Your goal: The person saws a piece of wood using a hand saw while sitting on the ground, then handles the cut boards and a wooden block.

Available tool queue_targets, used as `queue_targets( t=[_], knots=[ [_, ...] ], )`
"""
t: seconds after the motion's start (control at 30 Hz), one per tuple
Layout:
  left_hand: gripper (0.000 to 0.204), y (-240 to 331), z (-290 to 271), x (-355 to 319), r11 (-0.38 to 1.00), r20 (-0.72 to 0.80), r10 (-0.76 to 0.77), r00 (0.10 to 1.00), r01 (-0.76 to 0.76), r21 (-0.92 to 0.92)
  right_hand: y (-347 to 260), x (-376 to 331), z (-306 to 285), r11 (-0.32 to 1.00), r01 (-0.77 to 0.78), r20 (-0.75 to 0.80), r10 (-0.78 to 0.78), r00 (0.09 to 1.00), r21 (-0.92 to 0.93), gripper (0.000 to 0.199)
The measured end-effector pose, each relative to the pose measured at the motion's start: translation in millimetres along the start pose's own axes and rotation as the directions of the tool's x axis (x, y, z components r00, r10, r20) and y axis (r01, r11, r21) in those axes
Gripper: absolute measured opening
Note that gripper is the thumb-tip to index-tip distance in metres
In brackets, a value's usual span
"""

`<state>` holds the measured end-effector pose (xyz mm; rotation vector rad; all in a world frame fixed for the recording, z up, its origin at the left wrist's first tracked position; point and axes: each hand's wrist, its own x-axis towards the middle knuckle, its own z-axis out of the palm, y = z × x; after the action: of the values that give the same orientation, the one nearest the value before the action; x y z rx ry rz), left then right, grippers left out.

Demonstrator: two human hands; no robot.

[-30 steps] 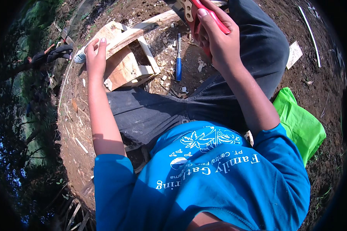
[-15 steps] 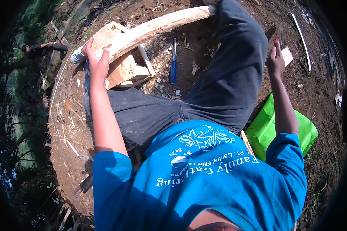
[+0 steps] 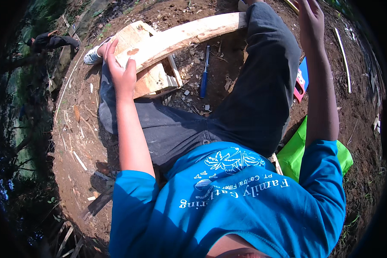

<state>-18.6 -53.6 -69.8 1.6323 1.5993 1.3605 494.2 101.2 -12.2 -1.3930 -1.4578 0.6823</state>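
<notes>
A long, curved piece of pale timber (image 3: 185, 34) rests across a wooden block (image 3: 152, 81) and reaches to my right knee. My left hand (image 3: 122, 77) grips its left end, thumb on the near side and fingers on the far side. At the upper right my right hand (image 3: 311, 21) stretches forward, its fingers extended and partly cut off by the picture's edge; nothing shows in it. A handsaw (image 3: 299, 86) with a red handle and blue blade lies beside my right knee, partly hidden by my forearm. On the soil between my legs is a blue-handled chisel (image 3: 204, 81).
A bright green bag (image 3: 292, 144) lies by my right hip. Wood chips are scattered over the soil around the block. A thin pale strip (image 3: 343, 60) lies on the right. Another person (image 3: 51, 43) is in the background at the far left.
My right hand has let go of the red-handled tool and moved forward, toward the upper edge. The handsaw now shows beside my knee. My left hand stays on the timber.
</notes>
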Motion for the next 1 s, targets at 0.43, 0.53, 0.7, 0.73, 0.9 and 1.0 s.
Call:
queue_targets(
  t=[0.43, 0.53, 0.7, 0.73, 0.9, 1.0],
  knots=[
    [0.048, -7.0, 0.2, 11.8, 0.707, -0.200, -0.453, 0.869, 0.214, -0.674, -34.7, -86.4, 306.0, 0.799, 0.271, 0.674, 0.213, 0.707, -0.537, 0.069],
    [0.038, -22.8, -1.4, 21.1, 0.622, -0.151, -0.495, 0.856, 0.227, -0.749, -30.5, -90.6, 308.4, 0.789, 0.285, 0.646, 0.178, 0.742, -0.545, 0.068],
    [0.028, -19.1, -2.4, 24.6, 0.618, -0.175, -0.582, 0.794, 0.291, -0.731, -28.2, -93.4, 308.5, 0.797, 0.264, 0.635, 0.184, 0.750, -0.543, 0.068],
    [0.028, -16.8, -4.2, 23.8, 0.615, -0.171, -0.579, 0.797, 0.289, -0.733, -28.4, -95.7, 310.6, 0.803, 0.258, 0.634, 0.184, 0.751, -0.538, 0.067],
    [0.027, -13.1, -2.2, 27.2, 0.590, -0.154, -0.577, 0.802, 0.280, -0.757, -27.9, -93.7, 309.8, 0.806, 0.249, 0.634, 0.191, 0.749, -0.537, 0.065],
    [0.026, -14.8, -2.1, 26.5, 0.600, -0.159, -0.582, 0.797, 0.290, -0.746, -28.3, -94.0, 309.4, 0.807, 0.241, 0.636, 0.203, 0.744, -0.539, 0.064]
  ],
)
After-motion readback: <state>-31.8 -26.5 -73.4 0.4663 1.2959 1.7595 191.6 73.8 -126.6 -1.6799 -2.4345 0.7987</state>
